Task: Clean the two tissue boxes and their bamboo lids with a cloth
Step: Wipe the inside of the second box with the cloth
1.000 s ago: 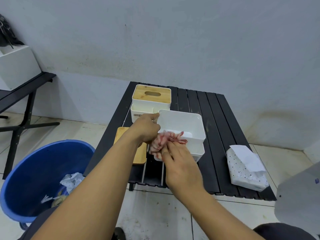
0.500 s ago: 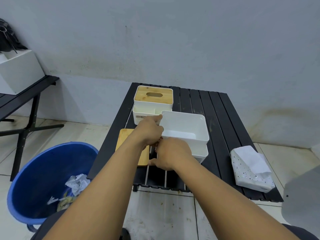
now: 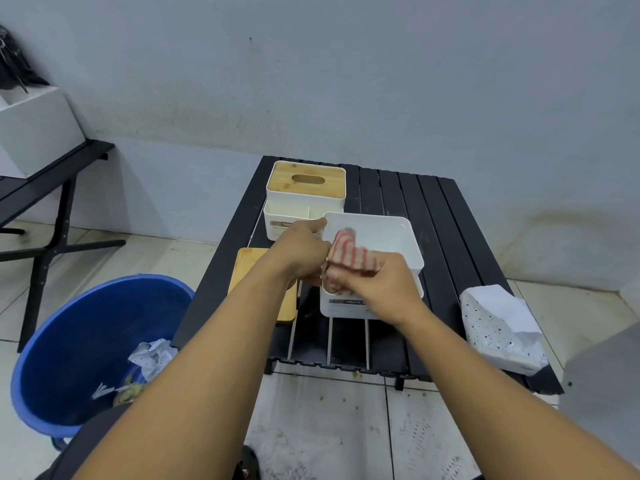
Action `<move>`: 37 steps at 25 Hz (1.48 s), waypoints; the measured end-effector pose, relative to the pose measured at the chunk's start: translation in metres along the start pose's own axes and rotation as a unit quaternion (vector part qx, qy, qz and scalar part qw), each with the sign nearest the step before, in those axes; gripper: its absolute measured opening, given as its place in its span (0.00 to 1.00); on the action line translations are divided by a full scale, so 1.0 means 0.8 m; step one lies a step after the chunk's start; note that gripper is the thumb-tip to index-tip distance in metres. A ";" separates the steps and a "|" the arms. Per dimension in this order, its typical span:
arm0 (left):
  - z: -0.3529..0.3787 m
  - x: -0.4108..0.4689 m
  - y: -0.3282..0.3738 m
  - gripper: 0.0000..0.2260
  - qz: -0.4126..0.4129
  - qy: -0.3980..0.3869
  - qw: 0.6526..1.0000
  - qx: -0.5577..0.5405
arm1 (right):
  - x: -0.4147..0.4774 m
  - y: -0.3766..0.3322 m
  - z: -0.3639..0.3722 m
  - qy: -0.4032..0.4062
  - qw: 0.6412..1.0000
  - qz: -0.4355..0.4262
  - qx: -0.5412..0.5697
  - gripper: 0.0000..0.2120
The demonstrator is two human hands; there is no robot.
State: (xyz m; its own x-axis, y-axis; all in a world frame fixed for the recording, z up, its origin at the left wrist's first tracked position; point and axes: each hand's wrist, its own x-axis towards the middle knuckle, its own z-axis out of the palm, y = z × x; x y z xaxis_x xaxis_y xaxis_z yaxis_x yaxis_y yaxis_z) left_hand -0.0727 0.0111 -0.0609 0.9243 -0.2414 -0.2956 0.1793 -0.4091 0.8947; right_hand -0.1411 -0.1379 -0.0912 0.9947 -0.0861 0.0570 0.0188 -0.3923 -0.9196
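Note:
An open white tissue box point(image 3: 388, 237) stands near the middle of the black slatted table point(image 3: 433, 216). My left hand point(image 3: 301, 252) grips its left rim. My right hand point(image 3: 381, 289) holds a red-and-white striped cloth point(image 3: 349, 258) pressed against the box's near wall and rim. The box's bamboo lid point(image 3: 249, 271) lies flat to its left, partly under my left arm. Behind stands a second white tissue box point(image 3: 294, 216) with its bamboo lid point(image 3: 306, 181) on top.
A spotted soft tissue pack point(image 3: 498, 327) lies at the table's right front edge. A blue bin point(image 3: 86, 344) with crumpled paper stands on the tiled floor to the left. A black bench with a white box point(image 3: 34, 133) is at far left.
The right hand has risen from the box's near bottom edge to its rim, and the striped cloth shows again. The left hand stays on the left rim.

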 end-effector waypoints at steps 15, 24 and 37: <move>-0.002 -0.005 -0.003 0.20 0.013 0.042 0.997 0.061 | -0.081 0.056 0.005 0.084 0.848 -0.119 -0.509 0.23; -0.002 0.004 -0.007 0.21 0.014 0.034 0.997 0.067 | -0.038 -0.017 -0.019 -0.114 0.838 0.095 -0.525 0.19; -0.004 0.007 -0.009 0.23 0.009 0.028 0.998 0.064 | 0.004 -0.011 -0.036 -0.214 0.828 0.094 -0.509 0.06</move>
State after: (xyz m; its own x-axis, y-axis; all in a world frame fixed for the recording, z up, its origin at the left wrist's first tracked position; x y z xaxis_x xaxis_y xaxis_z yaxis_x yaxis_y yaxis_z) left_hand -0.0675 0.0159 -0.0681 0.9449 -0.2026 -0.2573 0.1207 -0.5148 0.8488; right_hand -0.1409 -0.1611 -0.0716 0.9190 0.0137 -0.3940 -0.0190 -0.9967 -0.0790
